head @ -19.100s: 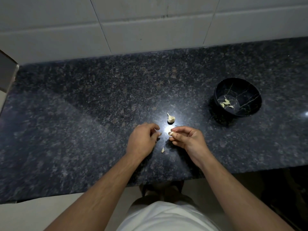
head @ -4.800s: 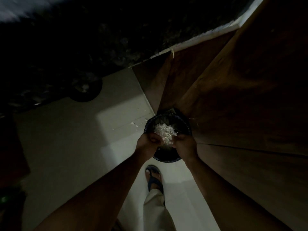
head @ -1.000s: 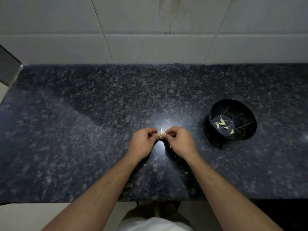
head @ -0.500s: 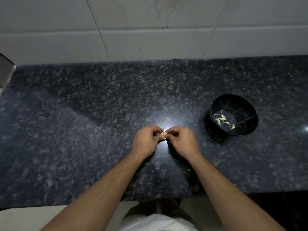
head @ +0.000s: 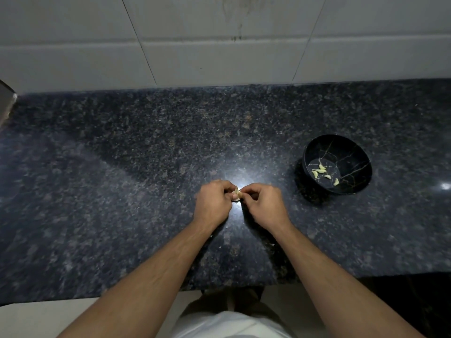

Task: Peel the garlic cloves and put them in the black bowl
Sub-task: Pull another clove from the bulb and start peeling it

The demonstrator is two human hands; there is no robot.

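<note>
Dark speckled granite tabletop (head: 122, 167), bounded behind by a white tiled wall (head: 219, 57) and in front by its near edge; broad bare stone lies left of the hands. Left hand (head: 212, 203) and right hand (head: 263, 206) meet at mid-counter, fingers curled, both pinching one garlic clove (head: 236, 194) between their fingertips. The black bowl (head: 351, 152), well to the right, holds several peeled cloves (head: 322, 172).
</note>
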